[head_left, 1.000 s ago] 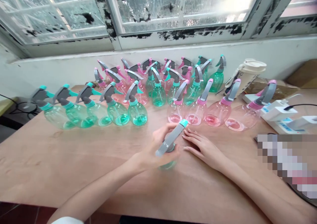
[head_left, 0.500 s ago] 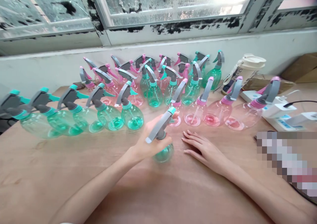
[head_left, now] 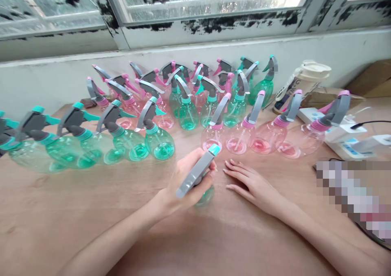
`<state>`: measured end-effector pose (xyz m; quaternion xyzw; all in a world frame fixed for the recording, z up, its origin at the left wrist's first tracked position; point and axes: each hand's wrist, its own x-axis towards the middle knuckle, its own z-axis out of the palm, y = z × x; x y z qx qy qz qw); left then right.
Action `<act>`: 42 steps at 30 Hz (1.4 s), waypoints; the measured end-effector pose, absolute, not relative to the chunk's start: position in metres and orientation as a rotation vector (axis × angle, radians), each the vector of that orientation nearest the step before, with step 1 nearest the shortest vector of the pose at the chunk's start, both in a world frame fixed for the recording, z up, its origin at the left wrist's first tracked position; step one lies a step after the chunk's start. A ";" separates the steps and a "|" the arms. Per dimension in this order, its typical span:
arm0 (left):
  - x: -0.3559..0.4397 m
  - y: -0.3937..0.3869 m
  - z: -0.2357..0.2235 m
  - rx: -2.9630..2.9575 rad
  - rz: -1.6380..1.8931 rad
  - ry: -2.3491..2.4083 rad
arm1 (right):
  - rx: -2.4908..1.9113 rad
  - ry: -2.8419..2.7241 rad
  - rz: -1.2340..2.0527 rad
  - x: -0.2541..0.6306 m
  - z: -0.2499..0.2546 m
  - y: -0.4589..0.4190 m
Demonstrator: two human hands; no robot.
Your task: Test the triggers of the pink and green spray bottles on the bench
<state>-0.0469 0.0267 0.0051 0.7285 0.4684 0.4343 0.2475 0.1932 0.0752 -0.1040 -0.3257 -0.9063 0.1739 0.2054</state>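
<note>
My left hand (head_left: 187,176) is wrapped round the neck of a green spray bottle (head_left: 206,195) with a grey and teal trigger head; the fingers and the head hide much of its body. My right hand (head_left: 249,182) lies flat on the wooden table (head_left: 195,243), fingers stretched out, holding nothing. Just beyond the hands stands a pink spray bottle (head_left: 213,136), the nearest in a row of pink ones running right. To the left, a green spray bottle (head_left: 159,141) ends a row of green ones.
More pink and green bottles crowd together behind, against the white wall (head_left: 45,76). At the right are a white lidded cup (head_left: 305,78), a power strip (head_left: 345,143) with plugs and a cardboard box (head_left: 371,80). A pixelated object (head_left: 348,190) lies at the right edge.
My left hand and the green spray bottle have shifted slightly, and its head now sits lower and nearer to me. The camera view has tilted a little. My right hand has stayed in place.
</note>
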 end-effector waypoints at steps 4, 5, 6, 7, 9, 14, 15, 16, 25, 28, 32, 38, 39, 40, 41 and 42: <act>-0.046 0.029 0.000 2.037 1.232 1.200 | -0.908 -2.547 0.470 0.193 -0.104 0.075; -0.046 0.029 -0.002 2.044 1.238 1.201 | -0.908 -2.549 0.465 0.193 -0.104 0.076; -0.045 0.029 -0.005 2.046 1.251 1.216 | -0.909 -2.550 0.462 0.194 -0.104 0.076; -0.045 0.029 -0.007 2.046 1.268 1.240 | -0.909 -2.550 0.460 0.194 -0.104 0.076; -0.043 0.028 -0.013 2.048 1.296 1.282 | -0.910 -2.544 0.464 0.194 -0.104 0.075; -0.042 0.027 -0.018 2.012 1.308 1.331 | -0.915 -2.532 0.484 0.194 -0.104 0.074; -0.042 0.027 -0.017 2.008 1.295 1.341 | -0.916 -2.531 0.487 0.194 -0.103 0.074; -0.042 0.027 -0.016 2.010 1.283 1.348 | -0.917 -2.532 0.489 0.194 -0.103 0.074; -0.041 0.027 -0.015 1.976 1.264 1.368 | -0.916 -2.582 0.455 0.194 -0.102 0.075; -0.040 0.027 -0.015 1.972 1.255 1.379 | -0.918 -2.594 0.441 0.194 -0.101 0.074; -0.040 0.027 -0.015 1.963 1.245 1.397 | -0.917 -2.602 0.433 0.194 -0.101 0.074; -0.041 0.027 -0.015 1.951 1.250 1.385 | -0.918 -2.578 0.460 0.194 -0.102 0.074; -0.041 0.027 -0.015 1.954 1.252 1.380 | -0.918 -2.573 0.465 0.194 -0.102 0.074; -0.041 0.027 -0.016 1.958 1.252 1.375 | -0.916 -2.567 0.472 0.194 -0.102 0.074; -0.041 0.027 -0.016 1.963 1.252 1.371 | -0.913 -2.559 0.479 0.194 -0.102 0.074; -0.041 0.027 -0.017 1.970 1.255 1.363 | -0.910 -2.550 0.487 0.194 -0.102 0.074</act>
